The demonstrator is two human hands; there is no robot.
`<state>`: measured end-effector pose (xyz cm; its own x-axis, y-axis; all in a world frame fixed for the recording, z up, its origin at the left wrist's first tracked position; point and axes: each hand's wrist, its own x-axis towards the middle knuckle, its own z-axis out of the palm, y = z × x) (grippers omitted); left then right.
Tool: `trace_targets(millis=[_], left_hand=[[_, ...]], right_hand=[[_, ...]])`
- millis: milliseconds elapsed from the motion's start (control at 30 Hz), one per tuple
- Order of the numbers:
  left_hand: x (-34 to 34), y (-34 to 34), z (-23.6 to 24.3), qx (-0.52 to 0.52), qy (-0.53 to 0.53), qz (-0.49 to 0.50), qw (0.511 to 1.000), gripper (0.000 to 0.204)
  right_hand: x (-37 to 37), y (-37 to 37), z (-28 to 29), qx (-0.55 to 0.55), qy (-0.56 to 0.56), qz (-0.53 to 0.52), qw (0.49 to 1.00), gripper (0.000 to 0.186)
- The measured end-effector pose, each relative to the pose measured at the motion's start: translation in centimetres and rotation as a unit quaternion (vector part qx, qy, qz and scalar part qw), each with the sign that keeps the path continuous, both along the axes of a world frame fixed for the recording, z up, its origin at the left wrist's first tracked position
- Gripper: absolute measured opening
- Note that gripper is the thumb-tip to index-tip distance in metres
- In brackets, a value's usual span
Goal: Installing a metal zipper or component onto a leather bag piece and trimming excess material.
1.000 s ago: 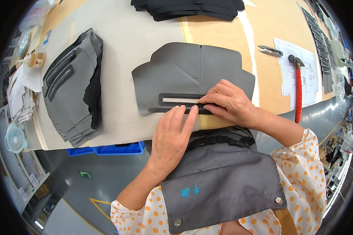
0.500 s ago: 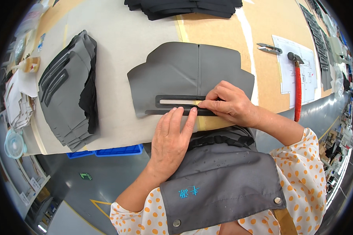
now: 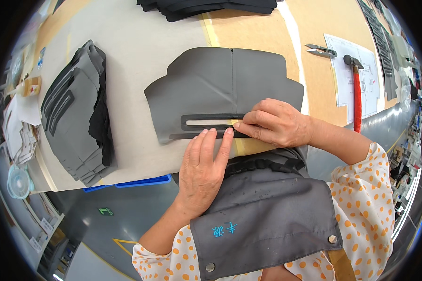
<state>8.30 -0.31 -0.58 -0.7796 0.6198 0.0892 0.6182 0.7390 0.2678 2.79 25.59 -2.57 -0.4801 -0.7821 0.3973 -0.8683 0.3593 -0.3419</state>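
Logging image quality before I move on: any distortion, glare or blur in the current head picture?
In the head view, the table has curved edges; the corners go black; pale glare spots the grey floor; the amber container looks soft, while the left hand and right hand look fairly sharp.

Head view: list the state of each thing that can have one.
Grey panel: lying flat, a long black-edged slot cut through it.
Left hand: fingers extended, tips resting near the panel's lower edge.
Right hand: fingers bent at the slot; closure of its grip unclear.
Hammer: lying across the paper sheet.
Snips: lying, one end on the sheet.
Grey stack: piled, edges uneven.
Black stack: piled, partly out of frame.
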Motion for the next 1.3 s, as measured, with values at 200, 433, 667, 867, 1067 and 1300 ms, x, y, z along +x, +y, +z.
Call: trace_targets(millis=[200,433,667,867,1067,1300], left_hand=[[0.0,-0.1,-0.2,-0.009,0.006,-0.009,1.000,0.049],[0.2,-0.3,-0.8,0.020,-0.003,0.002,1.000,0.052],[-0.3,0.0,-0.2,0.037,-0.045,0.018,0.998,0.061],[-0.2,0.1,0.0,0.029,-0.041,0.008,0.999,0.060],[0.0,0.2,-0.4,0.014,-0.019,0.014,1.000,0.054],[0.1,0.3,-0.3,-0.001,-0.005,0.011,1.000,0.056]], right_hand=[[-0.1,-0.1,0.6,0.027,0.036,0.018,0.999,0.037],[-0.4,-0.4,0.5,0.032,0.072,0.046,0.996,0.037],[-0.8,-0.8,0.7,0.040,0.089,0.081,0.992,0.022],[-0.7,-0.8,0.9,0.045,0.095,0.085,0.991,0.020],[-0.4,-0.7,0.9,0.079,0.069,0.089,0.991,0.035],[0.3,-0.2,0.2,-0.012,-0.063,-0.023,0.998,0.033]])
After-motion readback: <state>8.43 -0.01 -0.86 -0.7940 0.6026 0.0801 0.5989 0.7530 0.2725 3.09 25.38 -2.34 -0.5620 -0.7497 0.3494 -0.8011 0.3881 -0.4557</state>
